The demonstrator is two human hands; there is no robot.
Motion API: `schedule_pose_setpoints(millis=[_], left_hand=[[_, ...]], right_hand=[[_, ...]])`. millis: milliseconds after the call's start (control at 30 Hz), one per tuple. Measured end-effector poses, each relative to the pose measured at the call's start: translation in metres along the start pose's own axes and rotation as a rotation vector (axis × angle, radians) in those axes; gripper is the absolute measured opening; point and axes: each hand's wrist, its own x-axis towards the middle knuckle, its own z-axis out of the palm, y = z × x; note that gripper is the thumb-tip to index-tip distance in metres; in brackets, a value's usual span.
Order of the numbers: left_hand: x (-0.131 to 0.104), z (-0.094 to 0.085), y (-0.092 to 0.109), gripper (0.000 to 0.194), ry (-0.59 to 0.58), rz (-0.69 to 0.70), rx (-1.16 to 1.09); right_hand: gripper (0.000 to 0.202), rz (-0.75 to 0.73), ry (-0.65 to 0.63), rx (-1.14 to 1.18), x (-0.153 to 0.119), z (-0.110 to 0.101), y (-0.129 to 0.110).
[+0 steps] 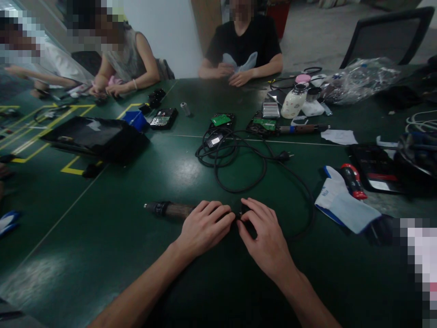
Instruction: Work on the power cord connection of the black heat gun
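An electric screwdriver (177,210) lies on the green table, its bit end pointing left. My left hand (206,225) is closed over the screwdriver's rear part and hides much of it. Close beside it, my right hand (264,234) pinches a small dark end of the power cable at the back of the screwdriver. The fingertips of both hands nearly meet, and the joint between cable and tool is mostly hidden. From behind my right hand the black power cable (311,205) curves up to a loose coil with an adapter (214,140) and a mains plug (285,156).
Hard drives (164,118) and another electric screwdriver (302,129) lie farther back. To the right are a glove (344,200), a red-black screwdriver handle (354,181) and a phone-like device (375,166). A black tray (92,136) stands left. Several people sit around the table.
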Motion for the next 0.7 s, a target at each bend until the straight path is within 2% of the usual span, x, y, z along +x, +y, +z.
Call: schedule_pose_setpoints(millis=[133,300,433,700], left_hand=[[0.0011,0.0006,0.0000,0.013,0.009,-0.013,0.031],[-0.0006,-0.0026,-0.0005,0.016,-0.049,0.021,-0.013],[-0.0011,-0.0001,-0.0016,0.011,-0.010,0.016,0.020],[-0.0037,0.0001,-0.0022,0.019,-0.006,0.022,-0.052]], right_hand=[[0.008,0.001,0.007,-0.002,-0.0009,0.0004,0.0002],[0.008,0.005,-0.003,-0.002,0.0003,-0.0007,-0.0006],[0.008,0.008,-0.005,-0.002,-0.0005,-0.0012,-0.0006],[0.008,0.005,-0.010,-0.001,0.0002,-0.0018,-0.0016]])
